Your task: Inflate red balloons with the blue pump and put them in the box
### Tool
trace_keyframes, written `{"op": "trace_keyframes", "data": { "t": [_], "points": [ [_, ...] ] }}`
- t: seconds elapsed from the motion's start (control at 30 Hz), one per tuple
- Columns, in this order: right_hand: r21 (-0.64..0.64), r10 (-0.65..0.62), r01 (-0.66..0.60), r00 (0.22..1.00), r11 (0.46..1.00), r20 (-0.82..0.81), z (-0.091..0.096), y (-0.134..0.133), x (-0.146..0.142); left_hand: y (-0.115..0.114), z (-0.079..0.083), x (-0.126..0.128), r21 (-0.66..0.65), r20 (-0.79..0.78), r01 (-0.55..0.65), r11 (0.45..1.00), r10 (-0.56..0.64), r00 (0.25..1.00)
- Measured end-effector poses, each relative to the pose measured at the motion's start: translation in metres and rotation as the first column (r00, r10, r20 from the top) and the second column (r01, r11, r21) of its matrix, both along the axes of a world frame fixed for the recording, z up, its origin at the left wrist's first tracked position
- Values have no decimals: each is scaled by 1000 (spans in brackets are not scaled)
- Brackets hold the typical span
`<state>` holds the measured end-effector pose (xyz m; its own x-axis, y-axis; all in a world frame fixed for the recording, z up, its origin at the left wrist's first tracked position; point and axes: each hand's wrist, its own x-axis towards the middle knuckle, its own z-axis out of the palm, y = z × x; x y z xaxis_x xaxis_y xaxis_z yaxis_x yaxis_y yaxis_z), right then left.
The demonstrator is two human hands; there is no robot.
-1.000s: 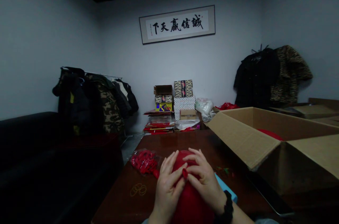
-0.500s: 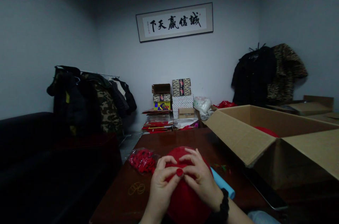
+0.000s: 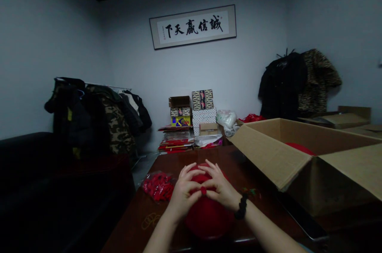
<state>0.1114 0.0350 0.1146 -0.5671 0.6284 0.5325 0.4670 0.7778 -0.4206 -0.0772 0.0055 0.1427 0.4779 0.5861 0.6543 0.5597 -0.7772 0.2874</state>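
Note:
A large, round, dark red object [image 3: 209, 219] with a smooth surface sits at the near middle of the table; I cannot tell its exact kind. At its top, a small red round piece [image 3: 203, 191] is pinched between both thumbs and index fingers. My left hand [image 3: 186, 189] grips this piece from the left, its other fingers curved over the red object. From the right, my right hand [image 3: 219, 187] pinches the same piece, with its other fingers spread over the top. A black band [image 3: 241, 206] circles the right wrist.
Left of the hands lies a clear bag of small red pieces [image 3: 158, 186], with thin yellowish rings [image 3: 149, 221] nearer me. On the right stand an open cardboard box [image 3: 268, 157] holding something red and a dark flat phone-like device [image 3: 304, 217]. Stacked boxes [image 3: 203, 115] rise beyond the table [image 3: 179, 157].
Both hands and the red object have shifted slightly away from me, with the small piece still pinched. The light blue cylinder beside the right hand has gone from sight. The view has turned slightly.

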Motion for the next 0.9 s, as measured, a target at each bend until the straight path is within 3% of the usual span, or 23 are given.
{"op": "trace_keyframes", "data": {
  "t": [0.1,0.17,0.27,0.43,0.67,0.9],
  "points": [
    [41,-59,63,994,997,-87,-7,12,15,11,-6,2,-13,95,-24,1000,25,995],
    [41,-153,158,982,987,-107,-17,23,40,17,-10,3,-8,115,-37,999,38,993],
    [83,-393,390,919,917,32,-42,37,93,23,-15,5,6,98,-65,998,64,993],
    [34,-475,480,853,877,215,-96,35,163,29,-21,11,-4,92,-82,997,82,992],
    [-25,-580,624,740,781,341,-153,47,188,31,-37,26,-48,15,-65,997,66,998],
    [-33,-607,668,696,744,383,-178,69,200,32,-49,42,-45,-34,-48,998,47,998]
  ]
}}
